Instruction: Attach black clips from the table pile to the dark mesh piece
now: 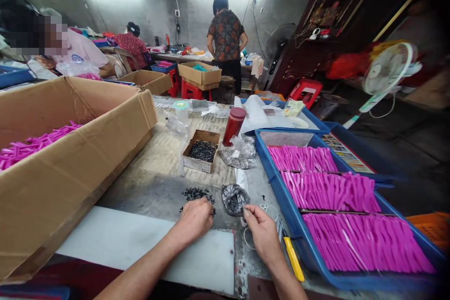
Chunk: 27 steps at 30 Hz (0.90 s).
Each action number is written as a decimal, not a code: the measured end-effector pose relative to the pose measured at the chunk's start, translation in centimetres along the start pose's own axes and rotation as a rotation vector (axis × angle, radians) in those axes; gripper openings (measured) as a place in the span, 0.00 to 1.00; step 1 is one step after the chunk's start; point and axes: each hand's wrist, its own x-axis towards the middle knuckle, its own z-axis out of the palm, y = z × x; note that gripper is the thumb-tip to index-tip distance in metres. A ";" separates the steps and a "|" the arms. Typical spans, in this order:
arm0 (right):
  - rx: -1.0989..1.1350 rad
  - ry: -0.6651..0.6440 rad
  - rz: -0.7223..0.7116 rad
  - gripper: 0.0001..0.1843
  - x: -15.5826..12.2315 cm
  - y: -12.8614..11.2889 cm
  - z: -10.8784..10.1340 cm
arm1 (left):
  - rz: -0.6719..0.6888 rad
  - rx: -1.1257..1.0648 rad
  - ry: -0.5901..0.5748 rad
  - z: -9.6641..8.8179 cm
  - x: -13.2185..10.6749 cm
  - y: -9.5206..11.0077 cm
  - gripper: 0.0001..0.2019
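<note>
My left hand (197,218) is closed, its curled fingers at the near side of a loose pile of small black parts (197,193). The fingertips face away from view, so whatever they hold is hidden. At the right edge of a small clear plastic bag (227,193) holding thin dark pieces, my right hand (263,233) has thumb and forefinger pinched together. What lies between them is too small to make out. Just behind, a small cardboard box (198,165) holds many more tiny black parts. A yellow-handled tool (293,258) lies beside my right wrist.
A blue tray (269,168) with rows of magenta strips stands right. On the left is a large cardboard box (80,150) with magenta pieces. A red cylinder (234,126) and crumpled plastic bag (242,152) stand farther back. A white board (147,243) lies in front. Several people are beyond.
</note>
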 end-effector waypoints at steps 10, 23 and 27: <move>-0.665 -0.136 -0.325 0.11 2.4 -0.1 0.3 | 0.012 0.038 0.050 1.2 0.0 -0.1 0.10; -1.249 -0.235 -0.366 0.08 3.3 -0.2 1.5 | 0.044 -0.002 0.103 1.1 -0.3 -0.5 0.08; -1.220 -0.217 -0.358 0.07 3.2 -0.1 1.4 | 0.038 -0.186 0.146 0.9 -0.3 -0.9 0.09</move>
